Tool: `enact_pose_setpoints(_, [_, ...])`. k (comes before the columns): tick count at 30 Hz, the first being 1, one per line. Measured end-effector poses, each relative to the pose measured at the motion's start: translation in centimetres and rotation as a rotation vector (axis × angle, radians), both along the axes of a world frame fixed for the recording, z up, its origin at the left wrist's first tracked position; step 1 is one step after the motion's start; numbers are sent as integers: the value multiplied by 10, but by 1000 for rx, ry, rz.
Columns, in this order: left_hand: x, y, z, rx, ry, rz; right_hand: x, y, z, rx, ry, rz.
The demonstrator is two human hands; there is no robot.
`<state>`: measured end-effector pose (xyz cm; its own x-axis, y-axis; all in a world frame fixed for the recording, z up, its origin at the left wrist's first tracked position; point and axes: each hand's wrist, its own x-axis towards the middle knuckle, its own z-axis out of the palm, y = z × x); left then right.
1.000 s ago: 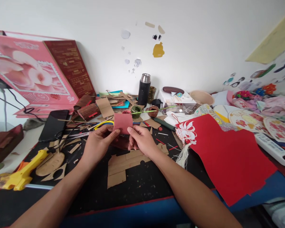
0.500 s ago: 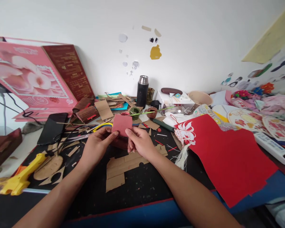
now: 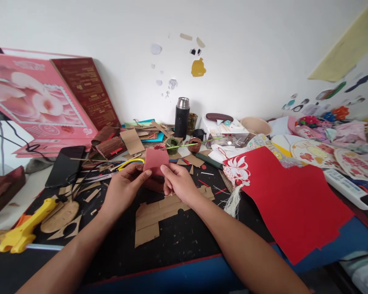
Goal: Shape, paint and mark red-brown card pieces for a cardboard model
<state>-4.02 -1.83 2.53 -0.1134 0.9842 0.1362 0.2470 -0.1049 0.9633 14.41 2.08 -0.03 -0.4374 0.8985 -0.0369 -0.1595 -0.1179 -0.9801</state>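
A black mat point(image 3: 110, 255) covers the near tabletop, with a yellow glue gun point(image 3: 27, 230) at near left and a large red sheet point(image 3: 290, 200) spreading over the right. A cut piece of brown corrugated cardboard point(image 3: 149, 220) lies in the near middle. Just beyond it, the left hand point(image 3: 125, 183) and right hand point(image 3: 179, 179) pinch a small pinkish-red rectangular panel point(image 3: 156, 162) by its lower corners, thumbs on the near face; it stands up between them, above the mat. A darker reddish piece point(image 3: 155, 184) shows below it; whether the fingers grip that too, I cannot tell. Scissors point(image 3: 130, 164) with yellow handles lie left of the panel, and a black phone point(image 3: 66, 166) farther left. Beyond stand a jar of green paint point(image 3: 172, 146) and a steel-topped black thermos point(image 3: 182, 120). At far left, a pink peach-pictured carton point(image 3: 37, 92) carries gold lettering on its brown side, too small to read.
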Motion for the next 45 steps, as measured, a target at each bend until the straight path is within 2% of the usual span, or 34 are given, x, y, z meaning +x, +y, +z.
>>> enact_pose_setpoints(6, [-4,0,8,-25,-22,-121,5,-5,11,-12,42,21])
enact_pose_setpoints(10, [-8,1,10,-67,8,-28,5,-4,12,-8,37,37])
enact_pose_setpoints(13, [-10,1,13,-79,-62,38,7,-1,11,18,17,-20])
enact_pose_setpoints(23, [-15,3,8,-144,-332,20,5,2,1,173,-121,-120])
enact_pose_setpoints(26, [-16,5,8,-122,-349,20,9,4,3,269,-202,-218])
enact_pose_setpoints(29, [-13,5,7,-129,-340,-11,13,4,5,427,-329,-294])
enact_pose_setpoints(32, [-10,4,5,-172,-310,-95,14,1,7,583,-487,-274])
enact_pose_setpoints(35, [-11,2,5,-184,-272,-210,14,-1,7,671,-578,-219])
enact_pose_setpoints(37, [-14,2,6,-129,-301,-175,14,0,6,667,-592,-222])
enact_pose_setpoints(39, [-18,2,9,-49,-334,-34,15,2,5,607,-571,-246])
enact_pose_setpoints(41, [-20,2,11,-8,-279,57,14,3,3,527,-515,-233])
enact_pose_setpoints(45, [-14,2,11,6,-33,-60,11,2,2,431,-425,-117])
